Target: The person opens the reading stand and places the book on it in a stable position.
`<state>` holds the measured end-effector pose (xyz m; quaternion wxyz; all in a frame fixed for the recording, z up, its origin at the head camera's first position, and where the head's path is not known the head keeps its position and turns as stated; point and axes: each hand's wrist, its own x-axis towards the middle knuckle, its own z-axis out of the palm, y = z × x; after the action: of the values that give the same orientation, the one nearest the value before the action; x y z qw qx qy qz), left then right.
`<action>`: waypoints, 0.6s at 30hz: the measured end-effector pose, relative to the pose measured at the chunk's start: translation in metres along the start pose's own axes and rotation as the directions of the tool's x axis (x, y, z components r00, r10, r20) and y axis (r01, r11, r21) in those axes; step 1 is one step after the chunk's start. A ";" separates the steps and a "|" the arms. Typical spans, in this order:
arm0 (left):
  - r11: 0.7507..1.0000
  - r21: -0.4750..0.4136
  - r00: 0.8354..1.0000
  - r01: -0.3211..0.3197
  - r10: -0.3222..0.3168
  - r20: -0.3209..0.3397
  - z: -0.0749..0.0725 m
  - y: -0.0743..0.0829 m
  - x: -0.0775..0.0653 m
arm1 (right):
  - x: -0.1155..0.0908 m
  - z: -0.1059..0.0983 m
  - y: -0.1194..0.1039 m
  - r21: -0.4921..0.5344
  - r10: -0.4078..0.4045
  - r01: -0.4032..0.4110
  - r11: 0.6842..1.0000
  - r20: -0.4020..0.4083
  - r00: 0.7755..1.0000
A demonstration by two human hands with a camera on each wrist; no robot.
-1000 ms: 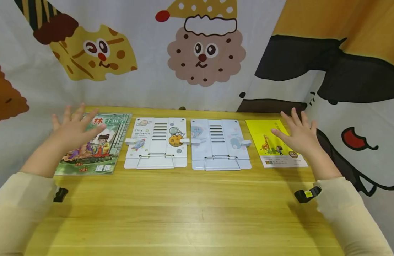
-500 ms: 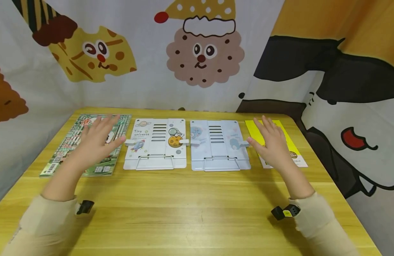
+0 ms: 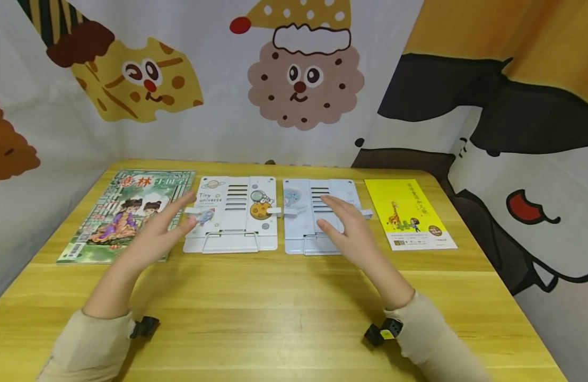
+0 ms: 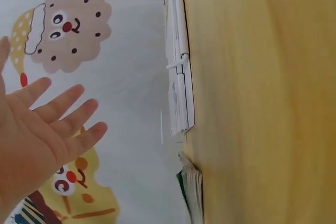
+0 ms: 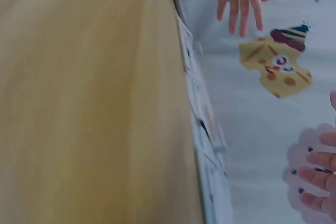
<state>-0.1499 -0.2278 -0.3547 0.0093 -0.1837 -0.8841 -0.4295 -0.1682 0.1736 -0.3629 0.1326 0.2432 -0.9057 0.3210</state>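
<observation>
My left hand hovers over the table between the green magazine and the white book stand, its fingers spread and holding nothing. Above the pale blue book stand is my right hand, also with straight fingers and nothing in it. Both stands lie folded flat side by side, each with a wire ledge and small side clips. In the left wrist view the left palm faces sideways, raised off the tabletop. The right wrist view catches the right fingers at its edge.
A yellow booklet with a giraffe picture lies at the right of the wooden table. Behind the table hangs a cartoon-printed curtain. Each wrist wears a black camera on a strap.
Both hands have moved inward, the left from over the magazine toward the white stand, the right from over the yellow booklet to the pale blue stand. The items on the table have stayed put.
</observation>
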 end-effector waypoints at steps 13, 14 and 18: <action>0.990 -0.089 0.991 0.110 -0.103 0.086 0.010 -0.037 0.005 | 0.007 0.068 -0.029 0.207 -0.013 -0.012 0.978 0.122 0.992; 0.987 -0.102 0.989 0.124 -0.114 0.098 0.010 -0.039 0.006 | 0.008 0.073 -0.030 0.224 -0.007 -0.024 0.974 0.133 0.991; 0.980 -0.118 0.981 0.160 -0.145 0.127 0.012 -0.047 0.010 | 0.012 0.091 -0.034 0.278 0.024 -0.077 0.958 0.187 0.982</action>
<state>-0.1727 -0.2418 -0.3960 -0.0877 -0.1408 -0.8654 -0.4728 -0.1686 0.0878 -0.4093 0.0046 0.2647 -0.8645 0.4274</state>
